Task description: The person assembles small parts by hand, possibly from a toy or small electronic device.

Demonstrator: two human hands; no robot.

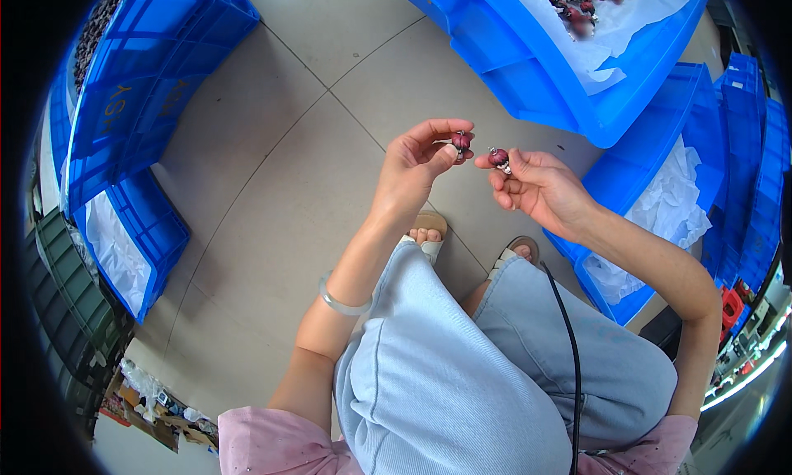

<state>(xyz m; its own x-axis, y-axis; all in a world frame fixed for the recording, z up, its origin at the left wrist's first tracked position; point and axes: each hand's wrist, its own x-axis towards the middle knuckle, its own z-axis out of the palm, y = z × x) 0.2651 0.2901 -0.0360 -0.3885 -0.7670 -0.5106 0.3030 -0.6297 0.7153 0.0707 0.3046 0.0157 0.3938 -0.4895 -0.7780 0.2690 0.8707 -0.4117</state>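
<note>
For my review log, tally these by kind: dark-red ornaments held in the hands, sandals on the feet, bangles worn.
Dark-red ornaments: 2, one in the left hand, one in the right hand
Sandals: 2, one on each foot
Pale bangle: 1, on the left arm
Total: 5

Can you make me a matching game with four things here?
1. Two small round dark-red beads
2. Smooth round pale bracelet
3. Long thin black cord
4. Crumpled white paper

A. Around the left forearm
B. Inside an open blue plastic crate
C. One in the left hand, one in the right hand
D. Passing over the pale-blue denim trousers

Pairs: 1-C, 2-A, 3-D, 4-B
</note>
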